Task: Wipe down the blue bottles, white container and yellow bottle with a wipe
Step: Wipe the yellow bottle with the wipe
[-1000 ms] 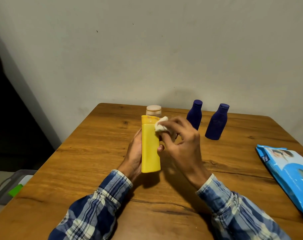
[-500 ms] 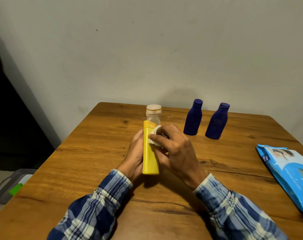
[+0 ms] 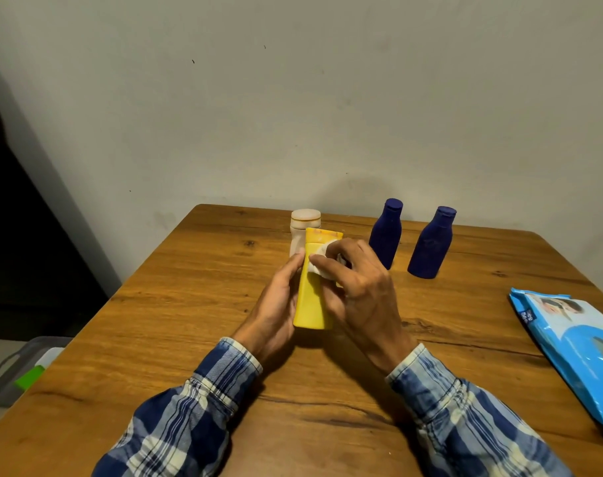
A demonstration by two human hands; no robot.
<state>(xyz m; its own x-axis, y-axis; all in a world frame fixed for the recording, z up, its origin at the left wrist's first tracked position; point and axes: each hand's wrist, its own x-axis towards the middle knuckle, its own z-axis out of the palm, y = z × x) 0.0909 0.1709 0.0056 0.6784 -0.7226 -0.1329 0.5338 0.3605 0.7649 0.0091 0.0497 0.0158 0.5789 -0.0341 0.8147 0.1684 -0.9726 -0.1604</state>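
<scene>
— Axis of the flat-sided yellow plastic bottle (image 3: pixel 312 301): which way does it run?

— Away from the person. The cap end points toward the far edge of the wooden table (image 3: pixel 189 304), the base toward the near edge, and it leans a little. It sits over the middle of the table; whether the base touches the wood I cannot tell.

— Who holds it?

— The left hand (image 3: pixel 276 304), fingers curled round its left side, thumb lying up that edge. The right hand (image 3: pixel 358 290) comes in from the other side, its fingertips pinching a small crumpled white wipe (image 3: pixel 319 261) and pressing it on the front face just below the cap.

— So where does the next stroke go?

— Toward the base, I'd judge, down that long axis. The right hand is the one placed for it.

— And the rest?

— The small white plastic container with a round lid (image 3: pixel 301 225) stands just behind the bottle. The two dark blue plastic bottles (image 3: pixel 386 235) stand to its right near the far edge, apart from both hands. A blue wipes packet (image 3: pixel 575 339) lies at the right edge.
</scene>
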